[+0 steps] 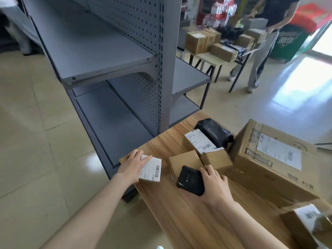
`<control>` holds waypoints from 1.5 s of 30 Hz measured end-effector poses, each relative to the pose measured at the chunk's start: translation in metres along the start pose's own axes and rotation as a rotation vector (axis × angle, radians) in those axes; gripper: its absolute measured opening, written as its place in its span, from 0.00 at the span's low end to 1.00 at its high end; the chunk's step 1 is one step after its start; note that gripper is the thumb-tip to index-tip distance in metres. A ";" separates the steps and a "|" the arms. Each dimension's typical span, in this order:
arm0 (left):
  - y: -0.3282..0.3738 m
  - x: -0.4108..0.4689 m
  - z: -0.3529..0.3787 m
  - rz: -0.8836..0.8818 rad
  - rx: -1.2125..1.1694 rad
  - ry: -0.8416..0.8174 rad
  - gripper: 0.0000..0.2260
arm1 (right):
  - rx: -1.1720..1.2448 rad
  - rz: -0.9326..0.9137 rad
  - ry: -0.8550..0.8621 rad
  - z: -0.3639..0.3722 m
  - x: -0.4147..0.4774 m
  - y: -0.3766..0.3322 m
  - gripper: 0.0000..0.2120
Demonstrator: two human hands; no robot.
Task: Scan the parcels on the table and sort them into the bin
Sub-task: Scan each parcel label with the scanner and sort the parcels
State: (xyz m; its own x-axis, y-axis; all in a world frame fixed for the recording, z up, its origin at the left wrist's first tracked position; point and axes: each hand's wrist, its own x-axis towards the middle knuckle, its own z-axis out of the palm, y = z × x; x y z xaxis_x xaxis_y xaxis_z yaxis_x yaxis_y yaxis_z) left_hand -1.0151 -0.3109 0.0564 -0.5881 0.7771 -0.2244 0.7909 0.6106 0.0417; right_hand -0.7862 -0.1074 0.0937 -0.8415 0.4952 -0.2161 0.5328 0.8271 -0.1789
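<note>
Grey shelving [111,51] stands beyond the left fingertips, its corner post close to the table's [188,221] far edge. Bare floor [36,141] lies open left of them. A big carton [269,159] blocks the room right of the right fingers. A black bag [213,131], a labelled box [199,142] and two small boxes [185,160] crowd just ahead of them. The tabletop toward the wrists is clear wood.

The left hand [132,165] reaches out on a straight forearm to the table's left corner. It grips a parcel [151,169], thumb on its label, fingers curled over the far side. The right hand [215,186], wrist bent inward, clasps a black scanner [190,180], thumb on its far edge. The scanner lies between the two hands, near the parcel but apart from it.
</note>
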 end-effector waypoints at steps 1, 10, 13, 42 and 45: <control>-0.001 0.000 -0.001 0.011 0.009 0.005 0.42 | -0.014 0.000 0.002 -0.001 0.000 -0.001 0.36; -0.010 -0.009 0.003 0.069 0.025 0.014 0.44 | -0.047 0.032 -0.030 0.000 -0.016 -0.010 0.34; -0.012 -0.017 -0.005 0.067 -0.001 0.043 0.44 | 0.020 0.070 0.013 -0.004 -0.027 -0.013 0.36; 0.392 -0.180 -0.032 0.847 -0.054 0.124 0.41 | 0.666 0.992 0.708 0.041 -0.479 0.129 0.39; 0.460 -0.217 -0.017 0.971 -0.073 0.061 0.41 | 0.698 1.140 0.765 0.063 -0.551 0.138 0.39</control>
State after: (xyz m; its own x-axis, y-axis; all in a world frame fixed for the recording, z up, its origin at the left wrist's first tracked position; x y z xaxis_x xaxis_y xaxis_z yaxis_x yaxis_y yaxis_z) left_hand -0.5270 -0.1959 0.1411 0.3050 0.9523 -0.0099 0.9247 -0.2937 0.2422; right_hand -0.2438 -0.2829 0.1280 0.3018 0.9517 -0.0565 0.6559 -0.2503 -0.7121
